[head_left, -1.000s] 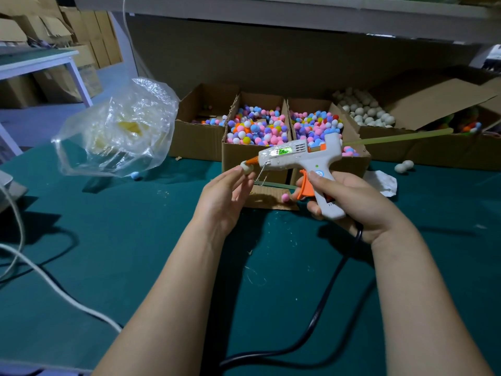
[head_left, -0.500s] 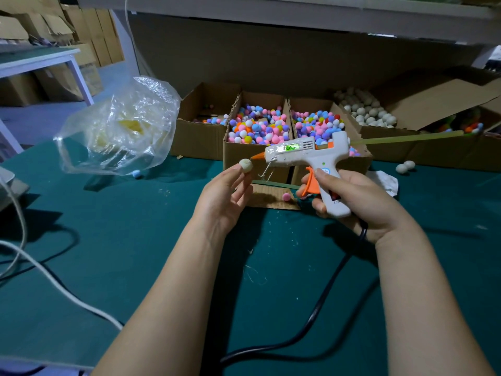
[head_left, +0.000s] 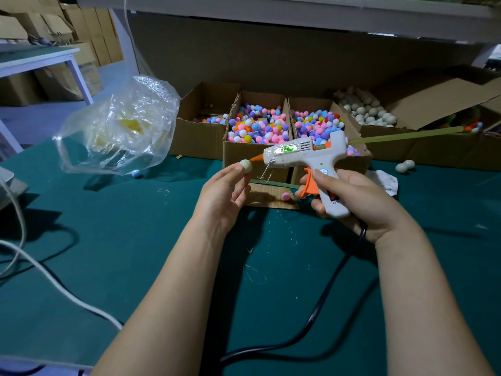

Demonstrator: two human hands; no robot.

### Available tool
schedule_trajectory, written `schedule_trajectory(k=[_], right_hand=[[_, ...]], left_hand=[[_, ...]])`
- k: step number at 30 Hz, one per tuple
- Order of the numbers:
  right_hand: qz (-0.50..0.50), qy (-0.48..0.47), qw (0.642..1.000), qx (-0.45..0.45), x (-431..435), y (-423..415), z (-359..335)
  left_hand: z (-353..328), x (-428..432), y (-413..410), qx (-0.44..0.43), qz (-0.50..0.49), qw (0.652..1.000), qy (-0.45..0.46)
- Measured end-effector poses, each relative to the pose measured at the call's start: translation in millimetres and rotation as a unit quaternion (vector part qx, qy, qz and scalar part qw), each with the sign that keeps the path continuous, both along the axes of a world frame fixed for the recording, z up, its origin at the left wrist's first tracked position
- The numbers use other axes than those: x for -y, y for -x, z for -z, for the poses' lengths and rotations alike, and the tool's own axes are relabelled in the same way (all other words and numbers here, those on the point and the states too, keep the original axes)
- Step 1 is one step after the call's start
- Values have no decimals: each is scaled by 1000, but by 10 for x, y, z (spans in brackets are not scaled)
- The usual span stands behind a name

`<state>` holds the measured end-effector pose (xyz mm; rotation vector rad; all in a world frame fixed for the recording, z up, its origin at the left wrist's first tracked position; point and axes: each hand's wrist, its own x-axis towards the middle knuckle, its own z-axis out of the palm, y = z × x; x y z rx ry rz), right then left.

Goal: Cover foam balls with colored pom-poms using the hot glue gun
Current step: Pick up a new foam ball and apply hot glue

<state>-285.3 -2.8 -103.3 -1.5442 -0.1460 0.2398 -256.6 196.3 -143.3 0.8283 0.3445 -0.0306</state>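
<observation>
Green felt surface [head_left: 108, 240], w/ cardboard boxes of pom-poms [head_left: 257, 128] along its far edge. Above its middle, the right hand [head_left: 360, 202] wraps the glue gun [head_left: 306, 156] handle, one finger curled on the orange trigger. The left hand [head_left: 222, 194] pinches a bare foam ball [head_left: 246, 166] betw. thumb and fingertip, nozzle at or nearly on it. Best approach, prob.: small dab only, keep fingers off the hot tip, press a pom-pom on quick before glue sets.

left grip [head_left: 221, 196] pinching, right grip [head_left: 362, 204] curled
</observation>
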Motion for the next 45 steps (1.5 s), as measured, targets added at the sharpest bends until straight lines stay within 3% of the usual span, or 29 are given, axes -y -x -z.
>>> schedule_trajectory(k=[37, 45], right_hand=[[1, 62, 998, 11, 14, -4, -1], [48, 5, 999, -7, 64, -16, -4]], left_hand=[[38, 2, -30, 37, -21, 999, -3], [-37, -39, 4, 53, -45, 997, 44]])
